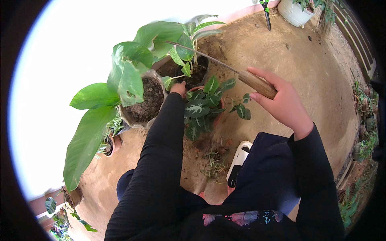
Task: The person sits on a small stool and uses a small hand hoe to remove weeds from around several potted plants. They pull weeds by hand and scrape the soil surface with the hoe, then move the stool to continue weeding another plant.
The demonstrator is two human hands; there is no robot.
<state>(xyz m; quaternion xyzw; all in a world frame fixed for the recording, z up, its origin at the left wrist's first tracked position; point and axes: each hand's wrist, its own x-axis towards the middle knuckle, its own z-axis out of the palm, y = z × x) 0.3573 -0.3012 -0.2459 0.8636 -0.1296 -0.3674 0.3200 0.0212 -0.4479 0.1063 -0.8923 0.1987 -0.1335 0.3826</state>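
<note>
My right hand (280, 99) holds the wooden handle (257, 83) of a tool with a long, thin metal blade (208, 56), seen nearly edge-on. The blade slants up and left, its tip in front of large green leaves. My left hand (178, 88) grips the near rim of a black plant pot (197, 73), thumb at the edge, other fingers hidden. A dieffenbachia (185, 49) with pale-marked leaves grows in that pot. Left of my left hand stands a soil-filled pot (143, 99) with a big broad-leaved plant (129, 76). A terracotta-coloured pot (221, 110) with silver-veined leaves (197, 108) sits just nearer.
Pulled grass (214, 164) lies on the dusty floor (301, 75) near my slipper (238, 162). Garden shears (266, 15) and a white pot (295, 13) are at the far wall. A small potted plant (113, 144) stands left; a slatted bench or rail (352, 33) is right.
</note>
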